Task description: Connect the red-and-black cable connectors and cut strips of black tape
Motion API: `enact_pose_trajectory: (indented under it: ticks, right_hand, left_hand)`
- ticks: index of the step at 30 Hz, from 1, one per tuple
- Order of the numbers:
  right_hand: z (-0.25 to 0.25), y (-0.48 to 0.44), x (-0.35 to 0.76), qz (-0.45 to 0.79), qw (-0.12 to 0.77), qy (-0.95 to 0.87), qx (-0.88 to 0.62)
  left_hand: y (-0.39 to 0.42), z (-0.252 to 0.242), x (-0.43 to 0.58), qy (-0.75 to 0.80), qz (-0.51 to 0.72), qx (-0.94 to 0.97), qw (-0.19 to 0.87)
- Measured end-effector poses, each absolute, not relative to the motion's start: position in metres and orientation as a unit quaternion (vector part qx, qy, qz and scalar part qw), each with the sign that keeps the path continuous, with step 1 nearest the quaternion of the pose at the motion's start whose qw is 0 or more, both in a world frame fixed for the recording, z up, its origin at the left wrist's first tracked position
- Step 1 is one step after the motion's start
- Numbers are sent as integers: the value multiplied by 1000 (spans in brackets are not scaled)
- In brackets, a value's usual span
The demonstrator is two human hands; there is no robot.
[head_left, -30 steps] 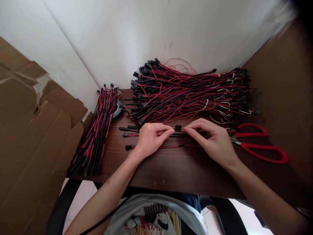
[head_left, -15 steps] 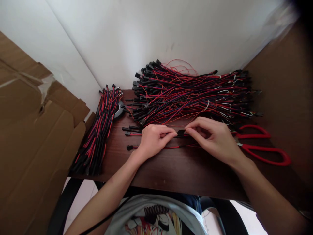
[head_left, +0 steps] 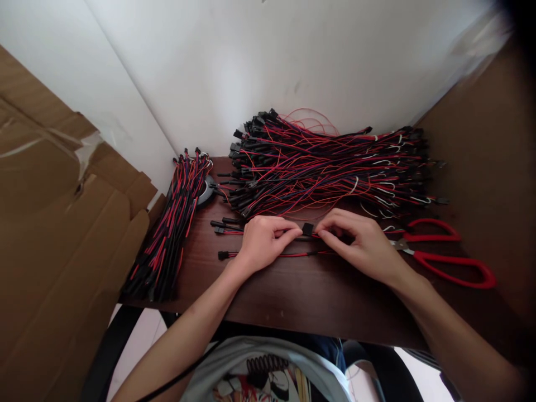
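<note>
A small flat black piece, like tape (head_left: 307, 229), sits on a red-and-black wire cable between my two hands. My left hand (head_left: 268, 240) pinches at the left edge of this piece with thumb and forefinger; the fingertips cover what exactly they grip. Just to the right, my right hand (head_left: 355, 240) pinches the cable, where a bit of red wire shows at its fingertips. Below the hands a second cable with a black connector (head_left: 223, 255) lies flat on the table. More black cable ends (head_left: 219, 229) stick out left of my left hand.
A large pile of red, black and purple cables (head_left: 318, 162) lies along the wall. At the left is another bundle (head_left: 167, 229), beside a grey tape roll (head_left: 205, 192). Red-handled scissors (head_left: 450, 259) rest at the right. Cardboard (head_left: 75, 234) stands left of the dark wooden table (head_left: 293, 296).
My right hand has shifted slightly down, and more of the black piece shows between the fingertips. The left hand stays nearly in place. The camera view has moved slightly.
</note>
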State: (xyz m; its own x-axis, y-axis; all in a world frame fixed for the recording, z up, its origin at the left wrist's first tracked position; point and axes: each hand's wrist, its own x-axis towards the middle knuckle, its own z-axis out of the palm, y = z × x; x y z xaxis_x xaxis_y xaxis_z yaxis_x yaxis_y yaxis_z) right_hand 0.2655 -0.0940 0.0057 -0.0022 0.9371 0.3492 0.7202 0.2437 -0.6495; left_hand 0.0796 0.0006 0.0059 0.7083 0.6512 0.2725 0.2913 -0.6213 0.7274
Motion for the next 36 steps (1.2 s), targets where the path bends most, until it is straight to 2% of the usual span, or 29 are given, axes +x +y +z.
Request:
enact_pose_trajectory:
  ticks: [12, 20, 28, 36]
  right_hand:
    - [3, -96, 264, 143, 385, -713, -568]
    - [-2, -93, 255, 36, 372, -717, -589]
    - [-5, -93, 255, -67, 312, -750, -579]
    - [-6, -95, 257, -77, 322, -749, -574]
  left_hand:
    - [1, 5, 80, 269, 285, 828, 400]
    - [1, 6, 81, 271, 279, 827, 406]
    - [3, 3, 81, 279, 276, 817, 423]
    - [2, 2, 81, 284, 275, 809, 436]
